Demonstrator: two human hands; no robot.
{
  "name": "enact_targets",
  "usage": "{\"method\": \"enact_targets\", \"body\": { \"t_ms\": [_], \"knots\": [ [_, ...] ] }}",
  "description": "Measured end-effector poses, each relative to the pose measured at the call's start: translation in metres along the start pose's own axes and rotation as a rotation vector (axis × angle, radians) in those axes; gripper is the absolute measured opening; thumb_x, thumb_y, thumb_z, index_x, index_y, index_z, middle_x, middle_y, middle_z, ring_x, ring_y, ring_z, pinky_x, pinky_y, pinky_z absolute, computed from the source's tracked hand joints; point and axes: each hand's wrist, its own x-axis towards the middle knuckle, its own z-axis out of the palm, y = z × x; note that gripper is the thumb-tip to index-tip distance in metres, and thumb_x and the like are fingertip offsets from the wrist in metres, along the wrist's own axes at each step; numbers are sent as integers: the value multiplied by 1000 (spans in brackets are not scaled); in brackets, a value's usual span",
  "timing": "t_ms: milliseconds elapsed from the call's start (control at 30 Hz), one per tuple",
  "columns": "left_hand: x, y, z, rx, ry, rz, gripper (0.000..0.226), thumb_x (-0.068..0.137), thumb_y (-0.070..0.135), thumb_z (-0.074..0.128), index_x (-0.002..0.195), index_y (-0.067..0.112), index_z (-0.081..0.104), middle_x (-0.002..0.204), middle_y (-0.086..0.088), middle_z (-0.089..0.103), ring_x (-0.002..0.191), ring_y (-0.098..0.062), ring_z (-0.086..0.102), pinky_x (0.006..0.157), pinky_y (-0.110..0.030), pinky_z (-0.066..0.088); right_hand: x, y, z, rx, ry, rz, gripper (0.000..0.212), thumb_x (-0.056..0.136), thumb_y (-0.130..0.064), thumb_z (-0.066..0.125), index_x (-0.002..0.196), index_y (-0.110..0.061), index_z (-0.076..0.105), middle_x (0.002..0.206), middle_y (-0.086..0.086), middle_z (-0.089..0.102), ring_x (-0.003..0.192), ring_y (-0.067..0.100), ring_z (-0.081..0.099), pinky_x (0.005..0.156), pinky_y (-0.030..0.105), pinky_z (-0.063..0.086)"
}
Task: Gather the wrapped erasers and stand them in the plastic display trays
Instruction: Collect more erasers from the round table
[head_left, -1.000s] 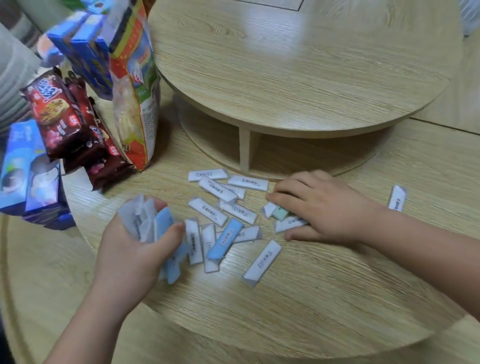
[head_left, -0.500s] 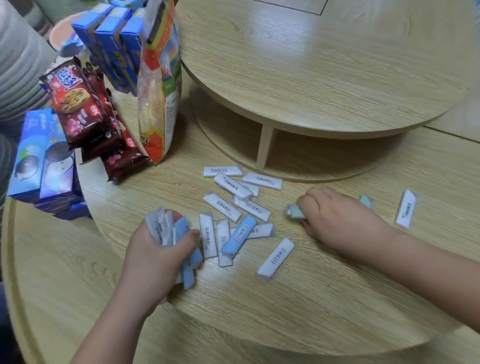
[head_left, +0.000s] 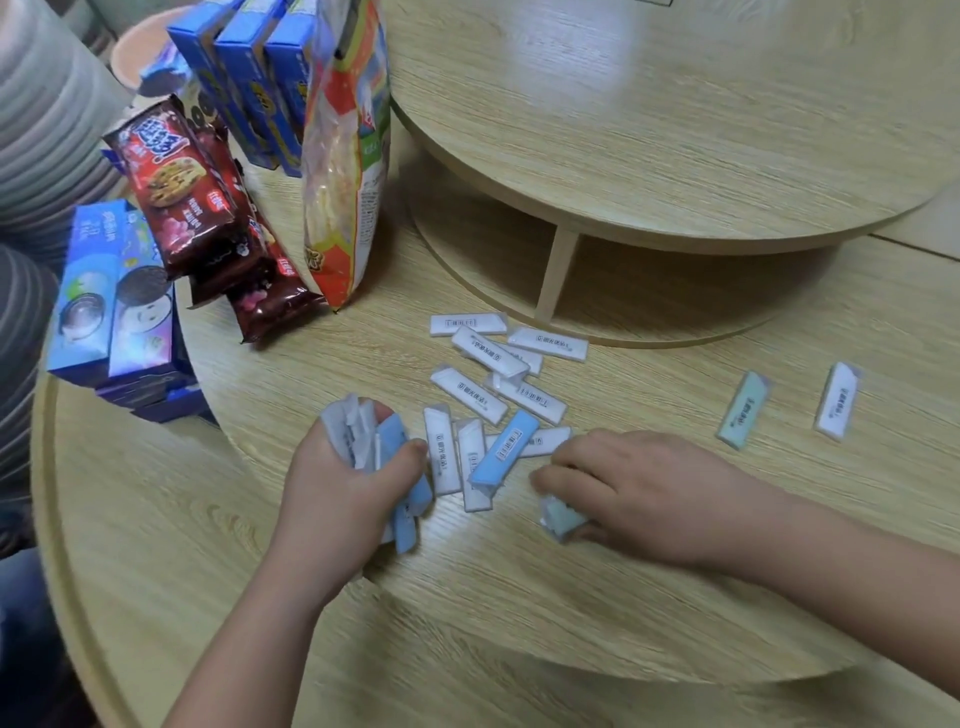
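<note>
Table (head_left: 519, 613) is built in round wooden tiers. Both hands are held low over the middle tier.

Left hand (head_left: 337, 488) is closed round a bundle of erasers (head_left: 358, 436), white and blue. The ends are seen sticking out above and below the fist.

Right hand (head_left: 644, 493) is laid knuckles up with fingers curled down. A pale green eraser (head_left: 563, 519) is pinched under the fingertips against the tabletop.

Between and just beyond the hands, a loose heap (head_left: 470, 395) of white wrapped erasers is spread flat, some overlapping, labels up. A blue eraser (head_left: 503, 451) is laid across the near end of the heap, just beside the right hand's fingers.

Two more are left well apart on the right: a green eraser (head_left: 744, 410) and a white eraser (head_left: 837, 400). Both are laid flat and not touching each other.

Behind the heap, a raised round shelf (head_left: 675, 156) is carried on a wooden slat.

On the left, a snack bag (head_left: 345, 156) is stood upright and dark red cookie packs (head_left: 179, 187) are leaned beside it. Blue boxes (head_left: 117, 306) are stacked at the tier's edge.
</note>
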Motion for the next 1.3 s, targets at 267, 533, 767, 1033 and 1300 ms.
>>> {"method": "enact_targets", "body": {
  "t_ms": [267,533,767,1033,1300],
  "knots": [
    [4,-2,-2,31,-54,-13,15,83,20,75,78,21,61,73,-3,65,68,-18,63,64,-40,52,11,5,-12,-112,-37,-110,33,89,-18,41,118,-20,59,99,-2,64,85,17,62,55,27,50],
    [4,-9,3,15,-27,-22,22,70,35,70,84,23,58,70,8,61,65,-10,59,61,-32,47,73,-4,-15,-93,151,-108,30,88,-14,49,115,-15,61,99,4,61,91,23,58,72,35,50],
    [4,-12,5,26,2,-13,19,80,26,74,88,21,58,75,5,61,68,-10,59,61,-29,45,74,4,-7,-54,-1,-68,52,86,-32,56,134,-14,51,134,7,53,116,27,54,93,42,49],
    [5,-13,6,37,-4,-9,22,79,35,74,90,24,59,78,6,63,73,-13,62,64,-33,50,74,11,-18,-99,-133,-185,85,89,-66,38,157,-26,6,165,6,10,144,26,26,111,43,32],
    [2,-13,1,-51,-30,-20,20,78,27,73,92,21,59,80,1,65,73,-14,64,65,-32,53,104,19,-18,-255,-117,-441,93,83,-80,39,151,-18,28,159,3,28,144,32,27,95,45,44]
  ]
}}
